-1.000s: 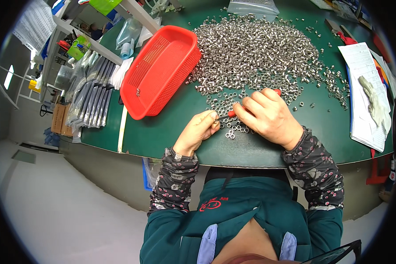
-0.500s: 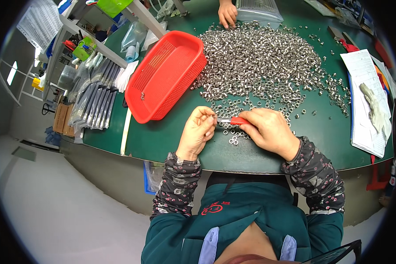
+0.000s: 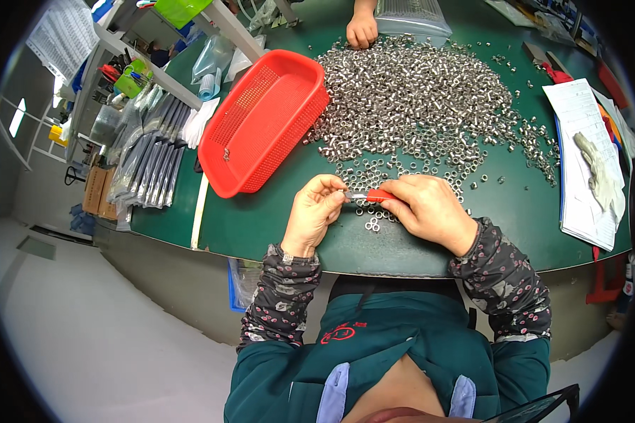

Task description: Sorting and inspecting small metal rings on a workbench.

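Observation:
My right hand [image 3: 434, 211] is closed round the red handle of a utility knife [image 3: 379, 195], its grey blade end pointing left. The tip of the knife meets the fingertips of my left hand [image 3: 315, 213], where thumb and forefinger pinch a small metal ring [image 3: 343, 193], mostly hidden by the fingers. Both hands are above the near part of the green table. Just beyond them, loose metal rings [image 3: 374, 171] lie spread out, and a large heap of these rings [image 3: 416, 95] fills the table behind.
A red perforated basket [image 3: 250, 173] with a few rings inside stands left of the heap. Another person's hand [image 3: 362, 32] rests at the heap's far edge. Papers with a glove [image 3: 600, 173] on them lie at right; bagged dark parts [image 3: 148, 166] are stacked at left.
The other person's hand has shifted slightly and its fingers are more curled. My hands keep nearly the same pose, knife tip still at the left fingertips; the whole view has drifted a little.

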